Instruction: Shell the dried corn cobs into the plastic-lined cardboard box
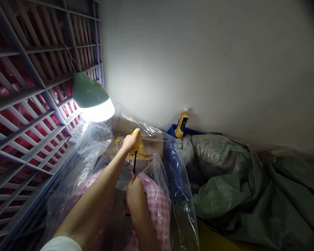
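Note:
In my left hand point(130, 140) is a yellow corn cob point(137, 142), held upright over a cardboard box point(157, 141) lined with clear plastic. My right hand point(135, 191) is wrapped round the handle of a screwdriver-like tool point(135, 164) with a dark shaft and an orange-red handle end. The top of the shaft meets the lower end of the cob; its tip is hidden. Loose corn kernels point(139, 156) lie in the box beyond my hands. Pink checked cloth point(157, 205) shows under the plastic below my forearms.
A lit green lamp point(90, 92) hangs from the slatted plastic crate wall point(39, 89) on the left. A yellow bottle point(181, 123) leans by the white wall at a blue crate point(170, 157). Full sacks point(219, 153) and a dark green tarp point(290, 195) lie at the right.

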`<state>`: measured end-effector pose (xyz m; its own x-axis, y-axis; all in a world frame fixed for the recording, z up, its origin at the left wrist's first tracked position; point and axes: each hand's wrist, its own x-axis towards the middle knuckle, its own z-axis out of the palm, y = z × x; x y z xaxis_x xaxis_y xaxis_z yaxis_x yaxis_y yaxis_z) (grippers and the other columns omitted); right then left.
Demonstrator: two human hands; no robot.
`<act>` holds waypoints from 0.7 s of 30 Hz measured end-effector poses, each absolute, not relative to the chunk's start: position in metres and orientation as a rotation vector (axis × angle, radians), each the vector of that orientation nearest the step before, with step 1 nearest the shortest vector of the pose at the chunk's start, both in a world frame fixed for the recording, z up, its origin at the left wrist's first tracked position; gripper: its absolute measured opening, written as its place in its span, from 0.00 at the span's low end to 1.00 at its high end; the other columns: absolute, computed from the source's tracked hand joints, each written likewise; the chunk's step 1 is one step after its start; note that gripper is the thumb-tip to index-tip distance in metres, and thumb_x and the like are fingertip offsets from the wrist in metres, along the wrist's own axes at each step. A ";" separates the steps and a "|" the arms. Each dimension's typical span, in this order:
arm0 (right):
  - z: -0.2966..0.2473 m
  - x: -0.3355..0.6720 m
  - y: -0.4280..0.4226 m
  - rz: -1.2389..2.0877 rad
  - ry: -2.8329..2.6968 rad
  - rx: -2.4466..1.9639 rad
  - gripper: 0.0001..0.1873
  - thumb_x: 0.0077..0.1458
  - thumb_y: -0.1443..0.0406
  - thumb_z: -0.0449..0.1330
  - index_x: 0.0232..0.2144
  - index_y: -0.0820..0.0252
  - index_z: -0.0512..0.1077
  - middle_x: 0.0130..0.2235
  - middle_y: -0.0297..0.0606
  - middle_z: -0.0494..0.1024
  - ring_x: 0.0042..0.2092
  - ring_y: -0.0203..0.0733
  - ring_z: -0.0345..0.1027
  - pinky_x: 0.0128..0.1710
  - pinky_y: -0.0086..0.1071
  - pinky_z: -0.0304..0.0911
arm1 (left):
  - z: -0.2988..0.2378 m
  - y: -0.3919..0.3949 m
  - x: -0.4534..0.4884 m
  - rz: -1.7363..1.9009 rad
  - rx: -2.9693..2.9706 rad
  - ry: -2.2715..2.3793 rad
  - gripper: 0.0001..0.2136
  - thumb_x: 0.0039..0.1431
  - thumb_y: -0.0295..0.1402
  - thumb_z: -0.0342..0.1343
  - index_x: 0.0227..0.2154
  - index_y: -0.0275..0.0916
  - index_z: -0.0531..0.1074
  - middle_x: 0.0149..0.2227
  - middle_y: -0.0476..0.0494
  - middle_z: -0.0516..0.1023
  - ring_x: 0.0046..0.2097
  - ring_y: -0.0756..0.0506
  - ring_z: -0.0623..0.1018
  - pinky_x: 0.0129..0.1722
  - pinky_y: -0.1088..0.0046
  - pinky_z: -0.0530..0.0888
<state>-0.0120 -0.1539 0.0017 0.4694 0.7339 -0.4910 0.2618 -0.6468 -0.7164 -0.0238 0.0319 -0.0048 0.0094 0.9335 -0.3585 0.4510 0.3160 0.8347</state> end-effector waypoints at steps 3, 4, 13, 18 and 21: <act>0.005 -0.005 -0.152 1.283 -0.700 -1.956 0.18 0.56 0.53 0.44 0.23 0.58 0.61 0.14 0.30 0.61 0.12 0.34 0.55 0.13 0.28 0.51 | -0.004 0.035 -0.022 0.652 1.193 1.541 0.40 0.43 0.62 0.42 0.42 0.26 0.72 0.45 0.26 0.73 0.46 0.36 0.73 0.41 0.68 0.68; 0.007 -0.002 -0.151 1.373 -0.631 -1.869 0.19 0.56 0.52 0.43 0.23 0.58 0.60 0.14 0.29 0.60 0.12 0.33 0.54 0.13 0.27 0.51 | -0.004 0.035 -0.022 0.660 1.154 1.517 0.40 0.43 0.61 0.43 0.41 0.26 0.72 0.45 0.27 0.73 0.45 0.37 0.74 0.39 0.69 0.69; 0.020 0.022 -0.156 1.849 -0.287 -1.344 0.24 0.56 0.48 0.37 0.23 0.58 0.56 0.12 0.24 0.57 0.11 0.26 0.48 0.12 0.20 0.49 | -0.005 0.030 -0.022 0.636 1.076 1.498 0.39 0.45 0.60 0.43 0.43 0.26 0.70 0.44 0.28 0.73 0.41 0.39 0.76 0.35 0.70 0.71; 0.006 0.008 -0.160 1.457 -0.628 -1.840 0.21 0.55 0.49 0.43 0.22 0.58 0.59 0.13 0.27 0.59 0.10 0.30 0.51 0.10 0.25 0.50 | -0.010 0.030 -0.025 0.568 1.301 1.628 0.42 0.42 0.63 0.42 0.42 0.24 0.71 0.46 0.23 0.71 0.50 0.33 0.70 0.45 0.65 0.66; 0.002 -0.001 -0.160 1.282 -0.689 -1.931 0.20 0.55 0.51 0.45 0.21 0.58 0.60 0.13 0.30 0.60 0.13 0.34 0.56 0.12 0.27 0.51 | -0.008 0.030 -0.022 0.597 1.261 1.566 0.42 0.42 0.63 0.42 0.42 0.25 0.71 0.47 0.24 0.71 0.49 0.34 0.71 0.44 0.66 0.67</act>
